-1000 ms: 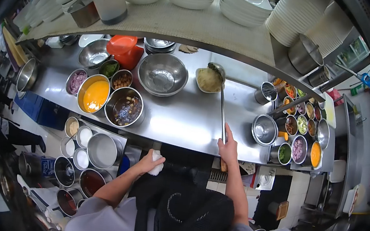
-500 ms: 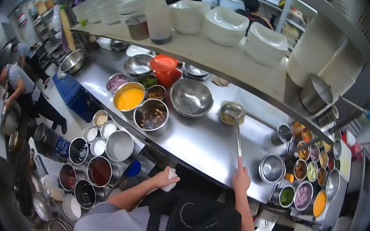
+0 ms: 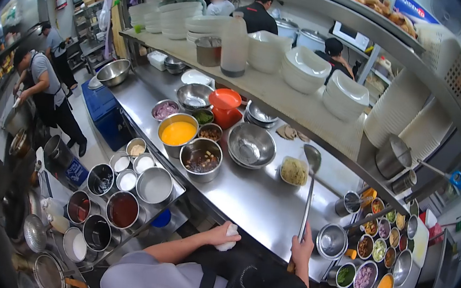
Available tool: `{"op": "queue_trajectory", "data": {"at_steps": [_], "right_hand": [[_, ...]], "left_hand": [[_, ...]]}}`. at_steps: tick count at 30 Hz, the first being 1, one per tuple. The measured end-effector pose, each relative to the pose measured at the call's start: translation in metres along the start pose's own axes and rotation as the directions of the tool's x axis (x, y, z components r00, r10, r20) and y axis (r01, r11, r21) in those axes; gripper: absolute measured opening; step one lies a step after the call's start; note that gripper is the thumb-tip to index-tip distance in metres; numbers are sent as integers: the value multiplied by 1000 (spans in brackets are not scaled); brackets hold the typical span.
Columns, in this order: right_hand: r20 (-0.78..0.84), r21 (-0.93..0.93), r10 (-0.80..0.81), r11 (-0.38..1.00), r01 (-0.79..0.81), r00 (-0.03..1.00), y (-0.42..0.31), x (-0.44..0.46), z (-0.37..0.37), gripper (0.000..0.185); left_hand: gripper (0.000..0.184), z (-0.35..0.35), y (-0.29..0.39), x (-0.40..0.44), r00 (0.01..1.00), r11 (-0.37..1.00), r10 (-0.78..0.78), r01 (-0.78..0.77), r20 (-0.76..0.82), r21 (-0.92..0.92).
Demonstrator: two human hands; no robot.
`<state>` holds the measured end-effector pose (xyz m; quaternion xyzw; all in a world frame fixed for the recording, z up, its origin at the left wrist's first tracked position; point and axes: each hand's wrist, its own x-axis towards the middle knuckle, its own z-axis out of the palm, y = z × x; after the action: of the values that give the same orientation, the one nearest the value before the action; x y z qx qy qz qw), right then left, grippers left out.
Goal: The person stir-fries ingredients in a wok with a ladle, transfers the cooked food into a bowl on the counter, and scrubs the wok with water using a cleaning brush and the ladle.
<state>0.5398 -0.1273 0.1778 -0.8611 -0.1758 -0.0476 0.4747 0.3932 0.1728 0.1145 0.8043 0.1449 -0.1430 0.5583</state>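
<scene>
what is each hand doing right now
Left hand: closed on a bunched white cloth.
Right hand: closed, holding a long-handled ladle.

Steel counter across the frame's centre carries nested metal bowls and a bowl of yellowish food; shelf above holds stacked white dishes

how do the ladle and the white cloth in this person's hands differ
The ladle is long and straight-handled, reaching out over the steel counter, while the white cloth is a small crumpled bundle. The ladle looks like shiny gray metal, whereas the white cloth looks soft and matte. The right hand holds the ladle; the left hand holds the white cloth. Both are gripped one-handed.
</scene>
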Motion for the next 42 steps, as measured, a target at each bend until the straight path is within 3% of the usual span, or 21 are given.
{"op": "queue_trajectory", "data": {"at_steps": [1,2,4,6,8,10,13,14,16,18,19,20,22,24,26,28,30,31,35,38,42], "right_hand": [[130,275,282,911,-308,951,-13,-1,-2,74],[133,281,264,914,-292,955,-17,-1,-3,74],[232,657,331,640,-399,914,-20,-4,-9,76],[290,824,383,365,-432,877,-26,-14,-21,76],[305,822,381,358,-444,873,-42,-28,-36,73],[385,879,384,126,-460,839,-54,-53,-46,70],[421,889,300,54,-455,856,-80,-101,-57,66],[377,909,338,44,-415,862,-85,-109,-52,66],[270,961,298,-146,-235,916,-113,-174,-43,76],[134,982,377,-175,-71,917,-151,-205,-32,78],[61,995,416,-100,-21,907,-164,-224,-29,80],[-1,998,514,-49,30,858,-185,-241,-28,81],[-148,988,601,66,136,785,-217,-290,-17,80],[-357,926,598,128,354,718,-249,-340,-2,76],[-549,824,667,331,460,504,-302,-367,16,73],[-717,668,623,488,561,311,-342,-406,46,72],[-815,493,579,673,552,22,-377,-441,80,73],[-826,433,551,756,490,-119,-394,-456,92,73],[-687,290,318,944,155,-653,-437,-529,142,75],[-469,429,60,888,-168,-881,-471,-583,185,72],[-241,633,-212,705,-319,-947,-496,-674,266,69]], "left_hand": [[89,4,-11,12,995,995,101,-100,-27,5],[87,-4,13,3,989,989,145,-145,-41,7],[86,-21,43,5,987,988,145,-148,65,39],[85,-40,77,4,980,983,181,-183,86,15],[84,-47,87,15,968,975,222,-223,121,-6],[82,-52,86,34,943,959,284,-278,173,-58],[75,-56,85,49,913,945,317,-328,255,-2],[70,-52,80,54,905,939,312,-340,290,49],[66,-41,64,61,814,944,296,-329,500,-24],[56,-24,41,66,746,944,291,-324,599,-55],[50,-20,43,66,599,952,248,-295,761,-79],[41,-17,72,44,547,916,273,-400,791,-39],[40,21,11,73,310,918,233,-384,922,-103],[39,43,32,36,306,936,170,-348,937,-56],[41,68,30,32,138,918,134,-391,981,-70],[49,88,31,14,89,898,93,-438,992,-45],[50,109,53,-17,-31,848,51,-527,998,-60],[50,118,71,-35,-82,775,45,-627,996,-87],[50,181,68,-72,-234,793,-21,-597,972,-126],[49,206,50,-130,-276,878,-80,-475,958,-64],[48,218,16,-223,-324,906,-221,-417,920,70]]}}
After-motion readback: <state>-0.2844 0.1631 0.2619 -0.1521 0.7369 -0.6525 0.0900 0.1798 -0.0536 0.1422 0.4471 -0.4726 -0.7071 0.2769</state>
